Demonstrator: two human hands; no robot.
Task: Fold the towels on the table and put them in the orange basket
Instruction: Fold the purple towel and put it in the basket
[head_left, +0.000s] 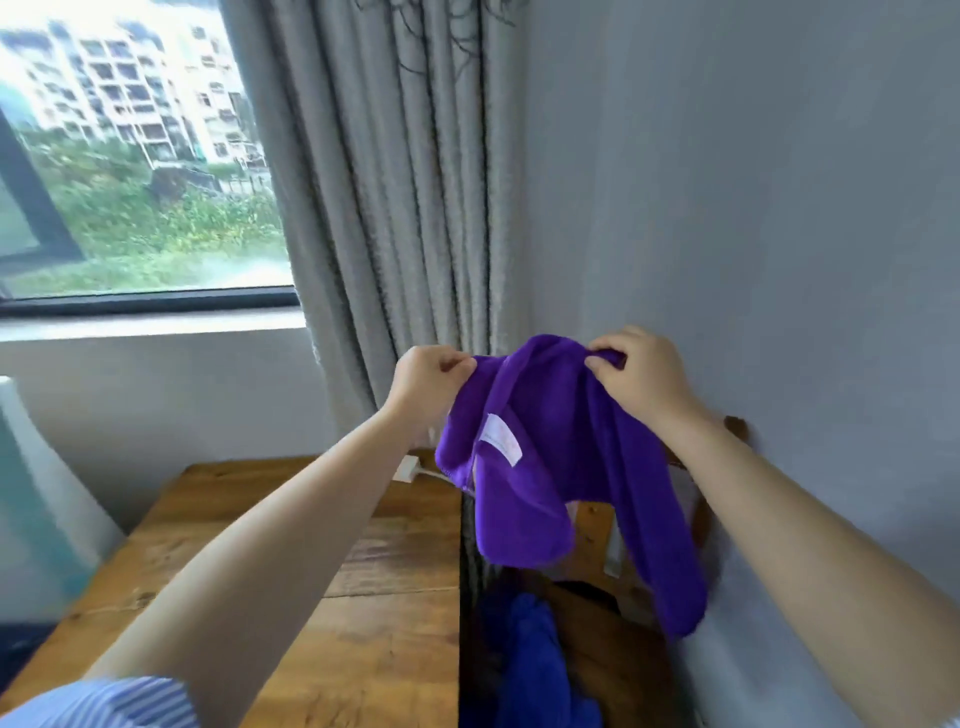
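A purple towel (550, 467) with a white label hangs in the air above the wooden table (291, 545). My left hand (428, 382) pinches its upper left corner. My right hand (641, 376) grips its upper right edge. The towel droops crumpled between both hands, with one long end trailing down at the right. Below it, a blue towel (535, 660) lies in a dark gap beside the table. An orange-brown basket edge (698, 514) shows behind the purple towel, mostly hidden.
A white plug and cable (410, 470) lie at the table's far edge. Grey curtains (395, 182) and a window (135, 150) stand behind. A grey wall (753, 208) runs close along the right. A pale object (31, 493) stands at the left.
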